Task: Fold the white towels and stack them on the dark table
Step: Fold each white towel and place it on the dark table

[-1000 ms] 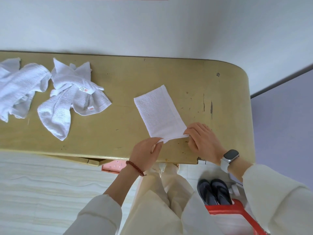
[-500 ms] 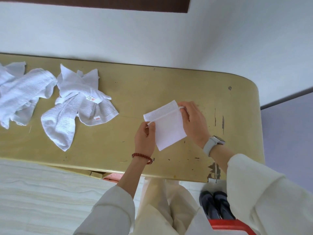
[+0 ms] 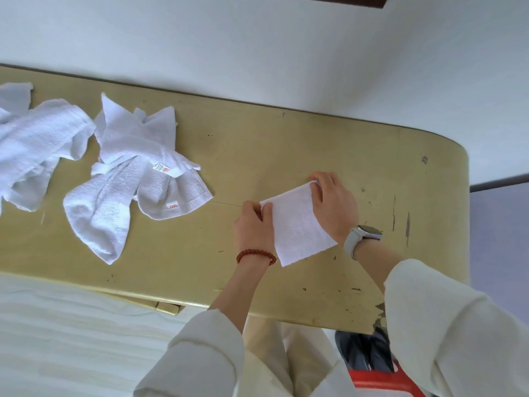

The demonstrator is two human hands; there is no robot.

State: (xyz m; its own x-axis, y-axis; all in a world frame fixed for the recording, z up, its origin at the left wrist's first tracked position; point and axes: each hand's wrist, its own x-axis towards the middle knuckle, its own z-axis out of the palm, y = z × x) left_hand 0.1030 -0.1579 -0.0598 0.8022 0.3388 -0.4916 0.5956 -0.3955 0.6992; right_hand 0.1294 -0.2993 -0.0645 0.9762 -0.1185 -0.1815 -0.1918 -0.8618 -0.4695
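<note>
Towel folded in half on bench, near end brought up to far edge.
Left hand & right hand each pinch a far corner, aligning edges; two crumpled towels w/ folding still to do.

Bright, even, diffuse daylight; source direction unclear. Shadows faint, soft. No harsh glare; slight sheen on table toward 12 o'clock. Wide-angle bowing at edges. Sleeves at 5 o'clock slightly soft.

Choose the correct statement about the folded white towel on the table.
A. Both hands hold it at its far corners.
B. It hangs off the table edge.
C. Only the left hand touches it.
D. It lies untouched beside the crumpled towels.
A: the left hand and right hand each pinch a far corner of the folded towel.
</note>
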